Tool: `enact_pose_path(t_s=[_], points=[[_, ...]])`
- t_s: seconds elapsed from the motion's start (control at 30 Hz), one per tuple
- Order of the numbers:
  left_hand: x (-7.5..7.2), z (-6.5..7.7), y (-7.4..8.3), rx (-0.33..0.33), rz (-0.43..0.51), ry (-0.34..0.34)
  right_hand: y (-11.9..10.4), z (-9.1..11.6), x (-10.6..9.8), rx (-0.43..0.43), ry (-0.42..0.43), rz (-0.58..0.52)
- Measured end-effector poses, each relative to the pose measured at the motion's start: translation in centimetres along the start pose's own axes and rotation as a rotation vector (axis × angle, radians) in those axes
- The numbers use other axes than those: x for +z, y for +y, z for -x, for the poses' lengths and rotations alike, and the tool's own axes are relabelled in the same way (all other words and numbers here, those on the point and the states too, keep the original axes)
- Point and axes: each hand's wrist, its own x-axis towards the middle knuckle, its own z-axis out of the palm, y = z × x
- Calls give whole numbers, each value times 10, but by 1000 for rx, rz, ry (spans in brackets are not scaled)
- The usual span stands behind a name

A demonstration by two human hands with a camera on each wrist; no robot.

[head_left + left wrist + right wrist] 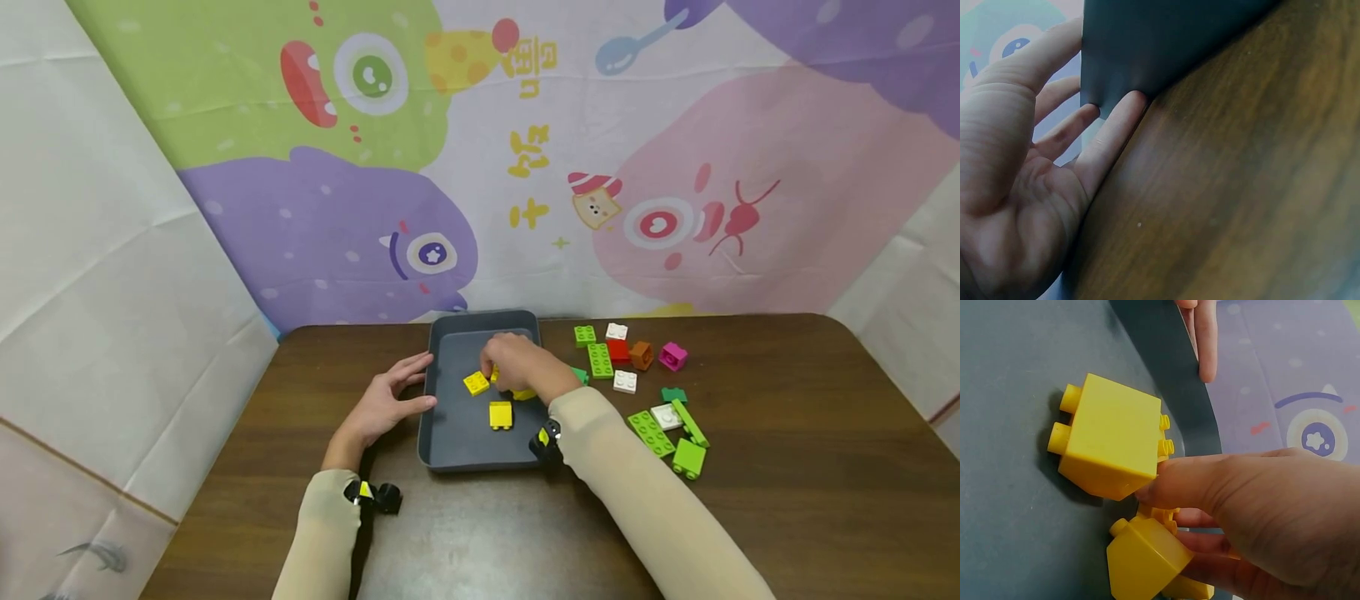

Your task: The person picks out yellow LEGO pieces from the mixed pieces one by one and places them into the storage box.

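A grey tray (457,442) holds several yellow toy building bricks. My right hand (523,365) reaches over its right side, and the thumb and curled fingers pinch a yellow brick (1159,515), mostly hidden by the hand. A larger yellow brick (1113,434) lies on its side by the thumb, and another yellow brick (1146,559) lies close to the fingers. A flat yellow brick (476,383) sits left of that hand. My left hand (384,407) rests at the tray's left wall with fingers spread, fingertips against the outside in the left wrist view.
Right of the tray lie loose bricks: a long green one (600,361), a red one (618,350), a brown one (641,356), a magenta one (673,357), and a nearer group with a green plate (651,433). A cartoon-print cloth (525,267) hangs behind the brown table (787,467).
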Motion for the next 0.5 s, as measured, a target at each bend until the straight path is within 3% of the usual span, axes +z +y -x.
enact_pose_path(t_s=[0.5], points=[[1, -2, -2, 0, 15, 9, -4, 11, -27, -29, 35, 41]])
